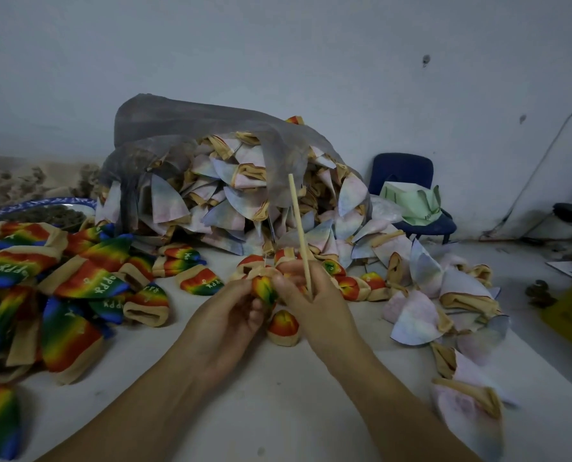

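Hands meet above the middle of the bench point(278, 401), forearms coming in from the near edge.

Left hand point(228, 315): fingers curled round a small rainbow fabric piece point(264, 290), gripping it from below and from the side, tan hem uppermost.

Right hand point(314, 301): fingers pinch a thin wooden stick point(298, 228) near its lower end. The stick stands nearly upright, its top leaning slightly left. Its lower tip is hidden behind the fingers, right at the piece, so I cannot tell whether it is inside the fabric. The right thumb touches the piece.

Surroundings:
- A second rainbow piece point(283, 328) lies on the bench just under the hands.
- To the left, a heap of rainbow pieces point(61, 278) spreads to the picture's left edge.
- Behind, a grey mesh bag point(184, 128) spills a pile of pale pieces point(244, 201) toward the hands. The front of the pile is near the fingers.
- To the right, loose pale pieces point(444, 295) trail along the bench's right edge.
- Bare bench surface shows only in the wedge between the forearms and beside them on the near side.
- Beyond the right edge, a blue chair point(407, 171) stands against the wall, well apart from the hands.
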A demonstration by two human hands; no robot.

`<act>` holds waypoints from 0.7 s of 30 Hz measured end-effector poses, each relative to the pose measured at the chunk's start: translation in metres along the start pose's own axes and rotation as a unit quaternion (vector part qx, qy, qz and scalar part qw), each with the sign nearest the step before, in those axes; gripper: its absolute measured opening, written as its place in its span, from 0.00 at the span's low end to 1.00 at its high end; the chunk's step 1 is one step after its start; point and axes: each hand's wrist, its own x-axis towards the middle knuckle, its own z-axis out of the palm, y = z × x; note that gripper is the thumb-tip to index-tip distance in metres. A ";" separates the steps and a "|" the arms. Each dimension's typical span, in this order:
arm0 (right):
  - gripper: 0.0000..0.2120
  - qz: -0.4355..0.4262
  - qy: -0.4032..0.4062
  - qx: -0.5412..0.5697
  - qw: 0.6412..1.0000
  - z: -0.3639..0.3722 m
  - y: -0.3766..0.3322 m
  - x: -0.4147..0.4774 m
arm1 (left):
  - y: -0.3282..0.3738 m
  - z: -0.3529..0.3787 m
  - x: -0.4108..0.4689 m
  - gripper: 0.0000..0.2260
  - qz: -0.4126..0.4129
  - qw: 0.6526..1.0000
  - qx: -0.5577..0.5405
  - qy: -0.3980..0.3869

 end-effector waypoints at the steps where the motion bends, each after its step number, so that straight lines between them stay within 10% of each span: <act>1: 0.04 -0.004 0.000 -0.011 1.000 0.000 0.000 0.000 | 0.000 0.000 -0.001 0.12 0.003 1.000 0.005 -0.003; 16: 0.13 -0.015 -0.070 -0.201 0.977 -0.021 -0.001 0.003 | -0.004 -0.003 -0.003 0.06 -0.017 0.995 0.095 -0.030; 21: 0.04 0.122 -0.024 0.094 0.988 -0.022 -0.010 0.001 | -0.002 -0.004 0.002 0.11 -0.053 0.998 0.031 -0.030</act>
